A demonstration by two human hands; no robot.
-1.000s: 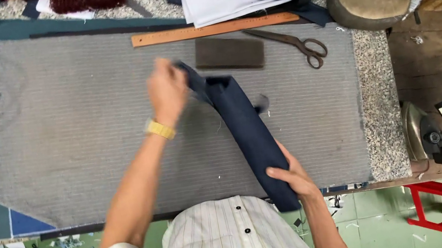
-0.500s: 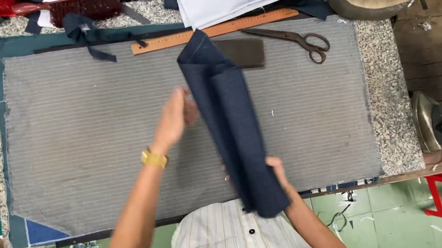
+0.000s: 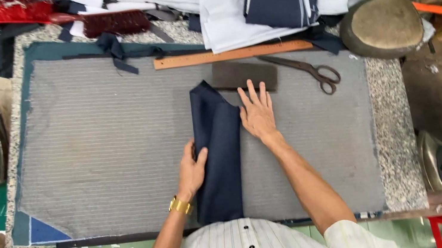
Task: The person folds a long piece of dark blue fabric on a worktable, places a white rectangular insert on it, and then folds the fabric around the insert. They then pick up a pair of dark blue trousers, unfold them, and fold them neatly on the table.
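Now | left hand [image 3: 192, 168]; right hand [image 3: 257, 114]: two flat, grips open on one navy cloth [image 3: 217, 149]

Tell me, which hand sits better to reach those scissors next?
Probably the right hand: it lies flat on the grey pad at the navy cloth's right edge, nearer the scissors. The left hand rests across the cloth.

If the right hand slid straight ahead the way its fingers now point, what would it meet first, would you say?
Most likely the dark flat rectangular block just beyond the fingertips of the right hand, which lies flat on the grey pad; the wooden ruler lies further on.
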